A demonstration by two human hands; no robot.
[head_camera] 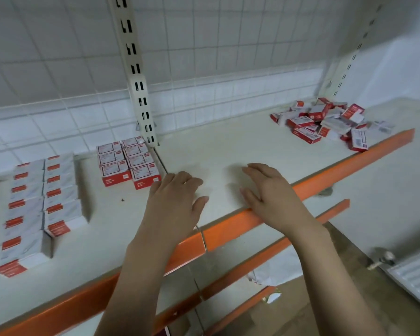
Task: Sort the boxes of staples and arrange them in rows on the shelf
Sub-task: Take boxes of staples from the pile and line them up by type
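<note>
Two hands are in view, a left hand point(174, 197) and a right hand point(269, 192). The red-topped boxes point(127, 161) near the upright post form a block of two rows, three boxes in the left row and four in the right, seven on top; whether more lie beneath cannot be told. The white-sided boxes point(41, 204) at the far left stand in two rows, about seven in the outer row and six in the inner. The loose pile of boxes point(325, 122) at the right holds roughly twenty, too jumbled for an exact count. Three orange shelf edges point(228, 226) show, one below another.
</note>
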